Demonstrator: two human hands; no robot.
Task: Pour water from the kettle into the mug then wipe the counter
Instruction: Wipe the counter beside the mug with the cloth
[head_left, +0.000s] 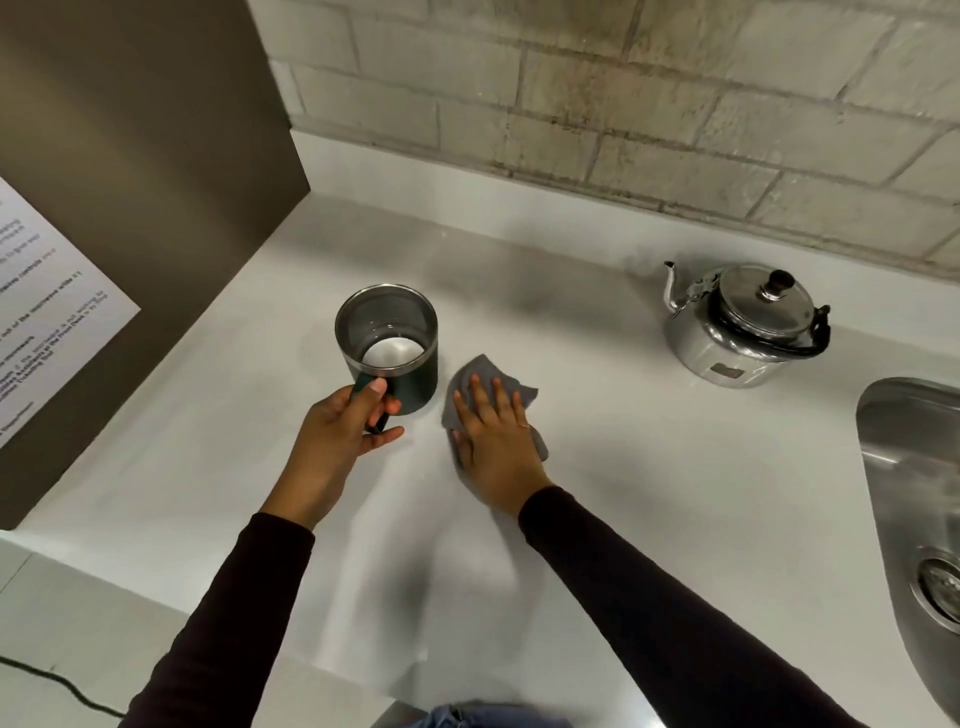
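Note:
A dark green mug (390, 338) with a steel inside stands on the white counter (649, 467), left of centre. My left hand (348, 421) grips its handle. Just right of the mug lies a grey cloth (485, 376), and my right hand (496, 439) presses flat on it with fingers spread. A shiny steel kettle (743, 327) with a black knob and black handle stands upright farther right, near the wall, spout pointing left. Something pale shows at the mug's bottom; whether it is water I cannot tell.
A steel sink (914, 499) with a drain is set into the counter at the right edge. A brown cabinet side (140, 208) bearing a printed sheet (47, 317) rises at the left. A brick wall (623, 93) backs the counter. A dark cable (57, 686) lies at the lower left.

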